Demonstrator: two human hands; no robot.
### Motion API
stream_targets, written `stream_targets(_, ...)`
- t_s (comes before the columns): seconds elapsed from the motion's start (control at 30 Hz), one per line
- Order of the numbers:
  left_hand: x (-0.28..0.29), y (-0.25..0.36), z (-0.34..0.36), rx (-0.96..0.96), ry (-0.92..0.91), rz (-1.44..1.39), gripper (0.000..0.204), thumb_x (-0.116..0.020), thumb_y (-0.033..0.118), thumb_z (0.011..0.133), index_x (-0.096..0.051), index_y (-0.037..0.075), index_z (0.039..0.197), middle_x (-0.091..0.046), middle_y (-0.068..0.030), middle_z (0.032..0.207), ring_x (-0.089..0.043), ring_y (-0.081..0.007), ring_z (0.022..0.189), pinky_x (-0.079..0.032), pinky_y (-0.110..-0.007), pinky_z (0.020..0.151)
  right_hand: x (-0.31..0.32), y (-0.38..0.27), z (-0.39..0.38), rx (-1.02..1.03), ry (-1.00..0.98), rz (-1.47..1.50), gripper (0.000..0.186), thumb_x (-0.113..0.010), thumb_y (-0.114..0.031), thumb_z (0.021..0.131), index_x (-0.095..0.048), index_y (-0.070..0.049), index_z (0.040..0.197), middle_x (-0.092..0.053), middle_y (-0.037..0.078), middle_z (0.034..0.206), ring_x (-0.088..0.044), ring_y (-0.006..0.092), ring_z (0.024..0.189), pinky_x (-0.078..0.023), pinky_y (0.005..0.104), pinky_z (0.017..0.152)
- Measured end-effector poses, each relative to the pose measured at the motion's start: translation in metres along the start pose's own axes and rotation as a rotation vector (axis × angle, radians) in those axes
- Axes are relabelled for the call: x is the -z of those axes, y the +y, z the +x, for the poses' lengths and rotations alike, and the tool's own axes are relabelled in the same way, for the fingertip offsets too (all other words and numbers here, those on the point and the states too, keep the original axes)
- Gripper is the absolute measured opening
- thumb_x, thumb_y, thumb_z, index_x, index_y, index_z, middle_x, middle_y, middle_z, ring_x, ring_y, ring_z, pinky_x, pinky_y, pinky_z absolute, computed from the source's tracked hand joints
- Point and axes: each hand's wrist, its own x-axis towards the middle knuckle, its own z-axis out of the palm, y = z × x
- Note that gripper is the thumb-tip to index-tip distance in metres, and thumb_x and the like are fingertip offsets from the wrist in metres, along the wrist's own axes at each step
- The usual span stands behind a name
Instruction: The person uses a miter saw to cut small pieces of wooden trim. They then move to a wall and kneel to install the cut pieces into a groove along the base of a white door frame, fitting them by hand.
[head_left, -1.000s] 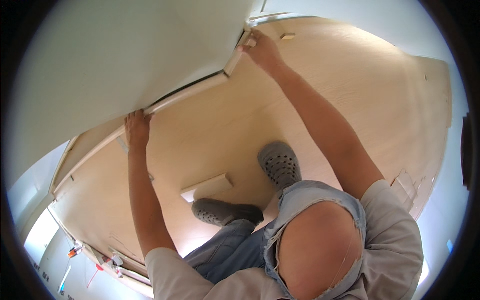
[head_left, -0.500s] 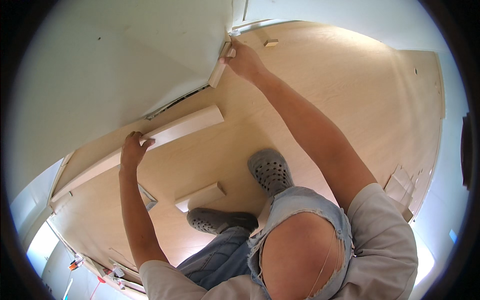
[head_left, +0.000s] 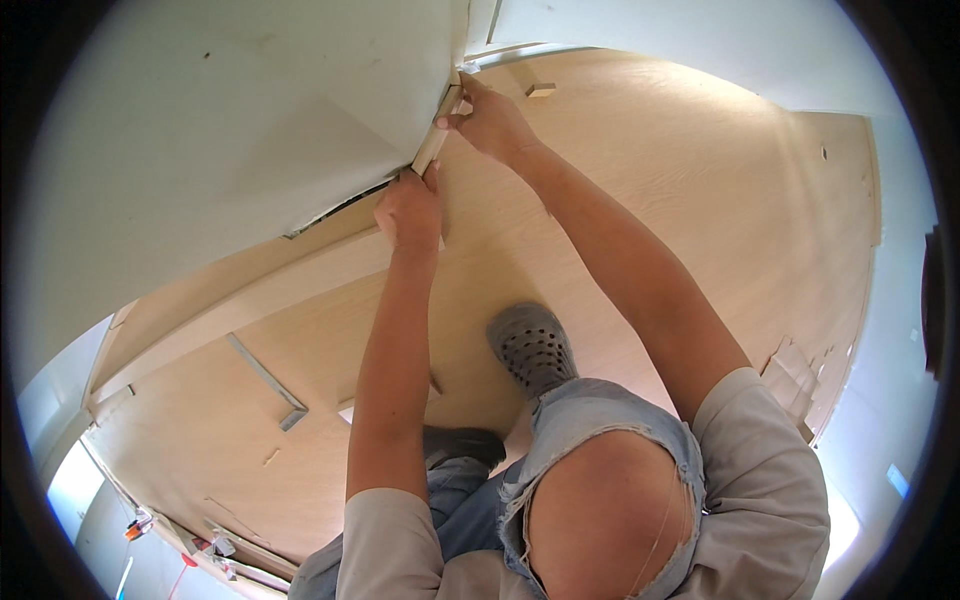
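Observation:
A short piece of wooden baseboard [head_left: 436, 136] stands along the foot of the pale wall, by the corner at the top. My right hand [head_left: 487, 118] grips its far end, thumb on the front face and fingers by the corner. At the near end my left hand [head_left: 410, 207] pinches the same piece, thumb and fingers closed on it. A long baseboard strip [head_left: 270, 290] lies on the floor close to the wall, partly behind my left wrist. Between strip and wall, a dark gap [head_left: 345, 206] runs along the wall's bottom edge.
A metal square [head_left: 265, 380] lies on the wood floor [head_left: 640, 170] at left. A small wood block [head_left: 541, 90] sits beyond my right hand. Under my left forearm a short board is partly hidden. Flat brown scraps [head_left: 790, 375] lie at right, and my shoe [head_left: 530, 345] rests mid-floor.
My left hand has let go of the long strip and moved right and up to the short piece's near end. My right hand stays on the far end.

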Motion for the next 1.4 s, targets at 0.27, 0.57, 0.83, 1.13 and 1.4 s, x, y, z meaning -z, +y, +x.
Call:
stream_targets(0.27,-0.021,-0.007,-0.005,-0.061,0.184,-0.011,0.045,-0.059,0.045,0.099,-0.062,0.006,0.076,-0.068,-0.0140,0.069,-0.069,-0.0333,0.063,-0.056,-0.043,0.058,0.006,0.004,0.001,0.032,-0.031,-0.077,0.078,-0.079,-0.030,0.084,-0.044,-0.004,0.148,-0.065,0.023,0.126,-0.061,0.0389,0.119,-0.050,0.0433,0.098)
stream_targets(0.57,-0.024,0.000,-0.005,-0.041,0.252,0.000,0.042,-0.062,0.043,0.098,-0.061,0.007,0.077,-0.068,-0.0134,0.069,-0.069,-0.0328,0.062,-0.056,-0.041,0.056,0.005,-0.003,-0.005,-0.032,0.004,-0.006,0.085,-0.080,-0.028,0.083,-0.038,-0.009,0.154,-0.065,0.022,0.130,-0.067,0.0334,0.112,-0.052,0.0395,0.094)
stream_targets(0.83,-0.022,0.002,-0.007,-0.018,0.169,-0.066,0.043,-0.058,0.044,0.100,-0.062,0.006,0.081,-0.068,-0.0137,0.072,-0.069,-0.0328,0.066,-0.055,-0.043,0.056,0.005,0.008,-0.004,0.056,0.055,-0.062,0.088,-0.081,-0.029,0.083,-0.035,-0.012,0.156,-0.071,0.023,0.110,-0.071,0.0321,0.094,-0.053,0.0411,0.083)
stream_targets(1.13,-0.028,-0.002,-0.006,0.019,0.162,-0.059,0.044,-0.056,0.044,0.101,-0.061,0.005,0.083,-0.069,-0.0164,0.076,-0.069,-0.0359,0.069,-0.056,-0.047,0.061,-0.003,0.004,-0.005,0.020,0.028,-0.115,0.084,-0.074,-0.035,0.090,-0.031,-0.009,0.157,-0.071,0.024,0.094,-0.069,0.0381,0.091,-0.051,0.0450,0.080)
stream_targets(1.4,-0.037,-0.003,-0.007,-0.022,0.299,-0.089,0.041,-0.058,0.040,0.100,-0.061,0.002,0.085,-0.068,-0.0186,0.075,-0.068,-0.0379,0.068,-0.055,-0.047,0.061,-0.005,-0.005,-0.011,0.035,-0.039,-0.167,0.085,-0.065,-0.034,0.095,-0.019,0.002,0.156,-0.069,0.026,0.103,-0.065,0.0440,0.100,-0.050,0.0503,0.082)
